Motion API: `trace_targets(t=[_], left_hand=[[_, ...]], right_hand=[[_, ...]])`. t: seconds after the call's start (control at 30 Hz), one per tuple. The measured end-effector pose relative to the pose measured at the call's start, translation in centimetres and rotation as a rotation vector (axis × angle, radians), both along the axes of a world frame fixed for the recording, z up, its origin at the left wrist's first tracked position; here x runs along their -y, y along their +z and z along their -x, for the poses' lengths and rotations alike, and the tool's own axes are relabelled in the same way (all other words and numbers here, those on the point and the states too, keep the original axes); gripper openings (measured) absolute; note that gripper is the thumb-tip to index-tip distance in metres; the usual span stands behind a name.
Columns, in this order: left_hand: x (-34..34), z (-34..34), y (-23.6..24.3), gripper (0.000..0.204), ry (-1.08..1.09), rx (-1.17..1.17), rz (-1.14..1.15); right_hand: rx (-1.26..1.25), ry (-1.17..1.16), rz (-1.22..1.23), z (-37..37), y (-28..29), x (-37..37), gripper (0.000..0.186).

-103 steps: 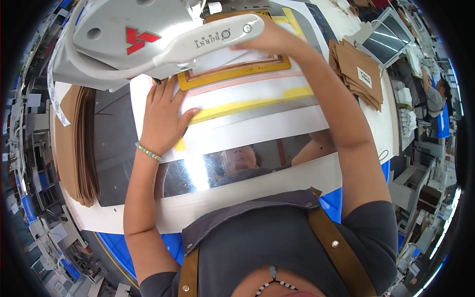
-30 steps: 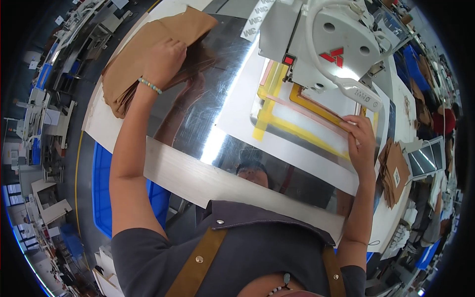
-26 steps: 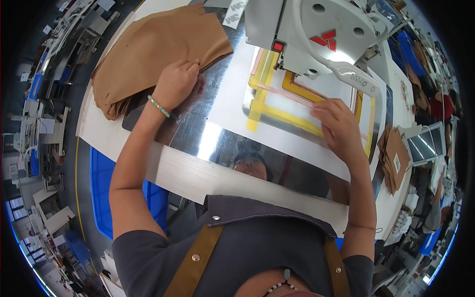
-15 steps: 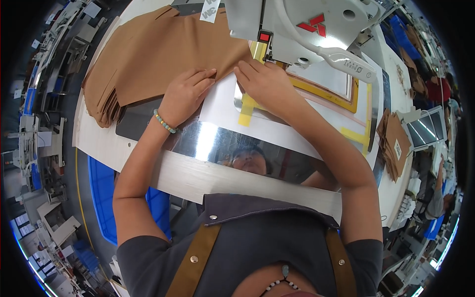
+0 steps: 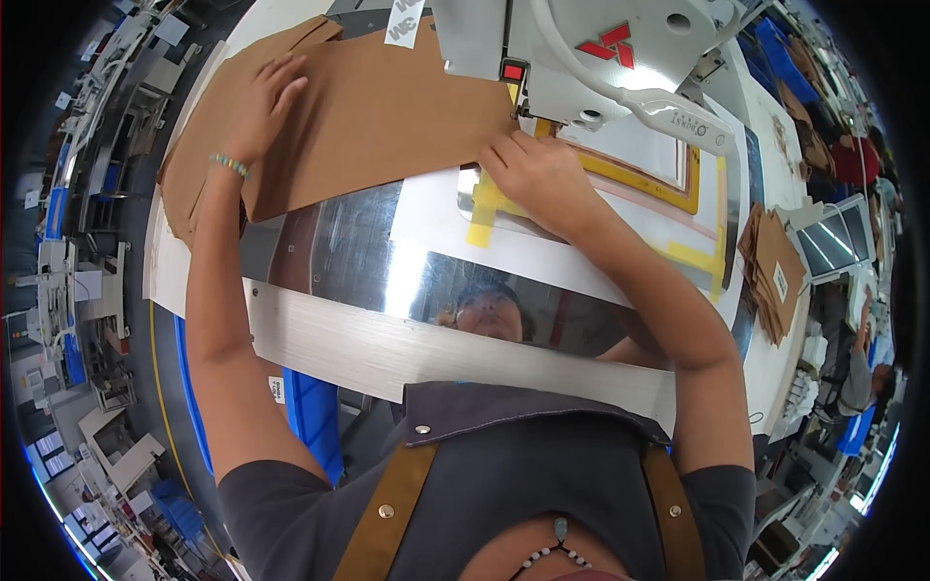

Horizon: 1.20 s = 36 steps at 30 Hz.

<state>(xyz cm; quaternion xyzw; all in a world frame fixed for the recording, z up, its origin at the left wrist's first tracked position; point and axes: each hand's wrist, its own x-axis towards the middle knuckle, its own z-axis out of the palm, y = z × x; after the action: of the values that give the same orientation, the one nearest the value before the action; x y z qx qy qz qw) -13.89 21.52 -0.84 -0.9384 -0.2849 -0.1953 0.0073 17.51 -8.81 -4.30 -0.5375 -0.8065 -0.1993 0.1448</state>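
Note:
A large brown sheet (image 5: 387, 116) lies over a stack of brown pieces (image 5: 203, 126) on the left of the table, its right end reaching the white sewing machine (image 5: 581, 68). My left hand (image 5: 263, 111) rests on the brown pieces with its fingers apart. My right hand (image 5: 538, 179), fingers curled, grips the right corner of the brown sheet just below the machine's head, partly hiding that corner. Behind that hand is a yellow frame (image 5: 668, 198) on white backing with yellow tape (image 5: 481, 221).
A polished metal plate (image 5: 358, 261) reflects a face along the pale table edge (image 5: 465, 363). Blue bins (image 5: 310, 416) stand below. Another brown stack (image 5: 770, 271) and a screen-like panel (image 5: 835, 247) are at right, where a co-worker (image 5: 852, 378) sits.
The brown sheet has been drawn rightward from the left stack up to the machine. Over the last half second my left hand moved up and left along it; my right hand stayed near the corner.

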Motion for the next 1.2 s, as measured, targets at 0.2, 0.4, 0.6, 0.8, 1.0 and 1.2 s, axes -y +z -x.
trace_targets(t=[0.2,0.4,0.6,0.8,1.0,1.2], left_hand=[[-6.1,-3.4,-0.7,0.027,0.234,-0.158,-0.073],[-5.9,-4.6,-0.9,0.017,0.363,0.187,-0.034],[-12.7,7.7,4.5,0.023,0.763,-0.067,-0.253],[-2.0,7.1,3.9,0.036,0.167,-0.03,-0.534],[15.2,3.3,-1.2,0.034,0.01,-0.259,-0.126],[15.4,2.7,-2.8,0.035,-0.02,-0.213,-0.319]], right_hand=[[-0.031,-0.014,0.02,0.1,0.0,0.3,0.022],[-0.038,-0.048,0.067,-0.3,-0.5,0.5,0.02],[-0.045,-0.019,0.014,0.7,-0.3,-0.2,0.02],[-0.035,-0.08,-0.024,1.1,-1.2,-0.2,0.019],[-0.021,-0.092,-0.068,0.9,-0.3,0.8,0.018],[0.019,-0.113,-0.037,0.1,-0.3,2.4,0.016]])
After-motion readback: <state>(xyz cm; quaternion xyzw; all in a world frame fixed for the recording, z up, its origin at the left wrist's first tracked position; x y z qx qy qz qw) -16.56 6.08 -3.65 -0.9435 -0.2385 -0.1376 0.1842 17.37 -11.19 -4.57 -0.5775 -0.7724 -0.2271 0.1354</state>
